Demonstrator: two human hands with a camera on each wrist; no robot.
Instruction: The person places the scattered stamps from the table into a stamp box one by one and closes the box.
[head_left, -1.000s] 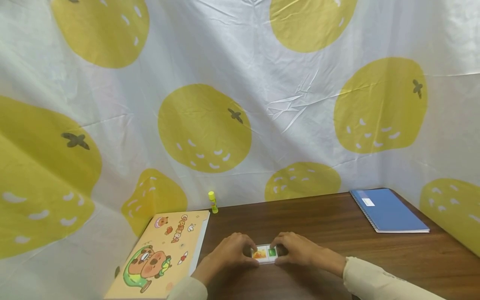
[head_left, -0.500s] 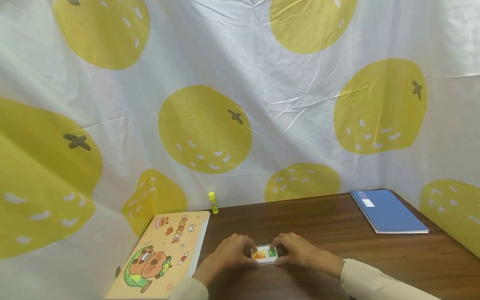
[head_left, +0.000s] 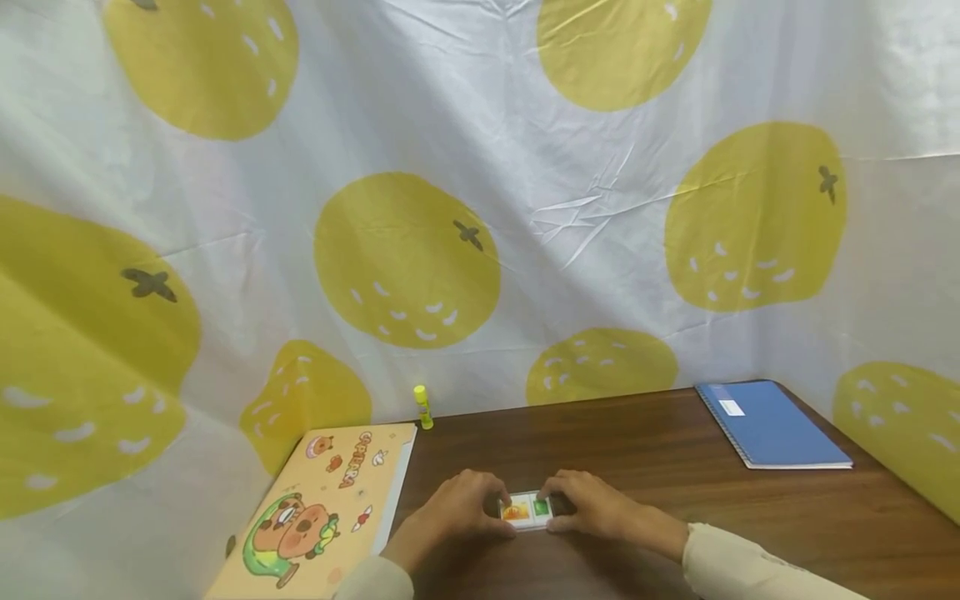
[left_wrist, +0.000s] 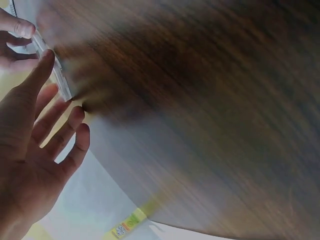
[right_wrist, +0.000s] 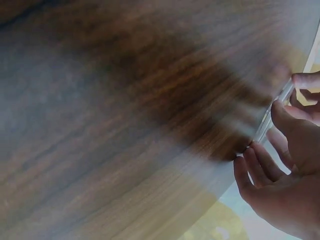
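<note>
Between the two hands on the table lies a small flat rectangular case (head_left: pixel 527 510) with clear edges, showing an orange picture and a green picture on white. My left hand (head_left: pixel 465 506) pinches its left end between thumb and fingers. The right hand (head_left: pixel 596 506) holds the opposite end in the same way. Seen low from the left wrist, the case (left_wrist: pixel 62 82) is a thin clear slab near the tabletop, with the left thumb on its near edge. In the right wrist view, the right hand (right_wrist: pixel 290 160) has its thumb against the clear edge.
A capybara-print folder (head_left: pixel 322 508) lies at the left, with a yellow-green glue stick (head_left: pixel 423 407) upright behind it. A blue spiral notebook (head_left: pixel 780 425) lies at the back right of the brown wooden table (head_left: pixel 600 425). Fruit-print cloth (head_left: pixel 510 292) encloses the back and sides.
</note>
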